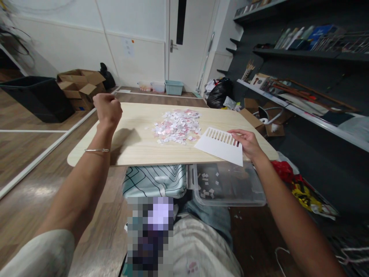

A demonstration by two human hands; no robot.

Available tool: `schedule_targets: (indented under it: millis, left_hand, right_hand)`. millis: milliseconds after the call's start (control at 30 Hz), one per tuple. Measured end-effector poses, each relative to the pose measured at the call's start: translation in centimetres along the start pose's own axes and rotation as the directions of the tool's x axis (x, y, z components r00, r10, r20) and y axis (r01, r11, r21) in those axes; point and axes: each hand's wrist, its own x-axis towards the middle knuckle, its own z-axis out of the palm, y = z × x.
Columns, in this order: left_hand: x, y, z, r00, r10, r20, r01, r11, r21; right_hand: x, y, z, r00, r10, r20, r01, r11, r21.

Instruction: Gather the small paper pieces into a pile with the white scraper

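Note:
My right hand [249,144] grips the right edge of a white sheet [220,150] with a row of slots cut along its far side. The sheet is tilted over the near right part of the table. Raised above the table's left side, my left hand [107,109] is closed in a fist; whether anything is inside it is hidden. A bracelet circles that wrist. Between the hands, a heap of small white and pinkish paper pieces [177,126] lies spread on the pale wooden table [135,154].
Below the table's near edge sit a clear plastic bin [230,192] with some small pieces in it and a patterned light-blue case [155,181]. A black bin [37,98] and cardboard boxes [82,88] stand left. Dark shelves [317,57] line the right.

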Motion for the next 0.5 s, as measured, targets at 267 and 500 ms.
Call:
schedule_targets:
  millis: [267,500]
  left_hand:
    - [-2.4,3.1,-0.1,0.985,0.164,0.047,-0.162,0.986,-0.046]
    - [-5.6,4.6,-4.9,0.870,0.230,-0.436,-0.312,0.941,-0.127]
  right_hand:
    - [0.0,0.2,-0.2,1.000,0.016,-0.016,-0.016,1.000,0.023]
    - [0.1,0.7,-0.4,1.000,-0.020,-0.009,0.019,1.000,-0.024]
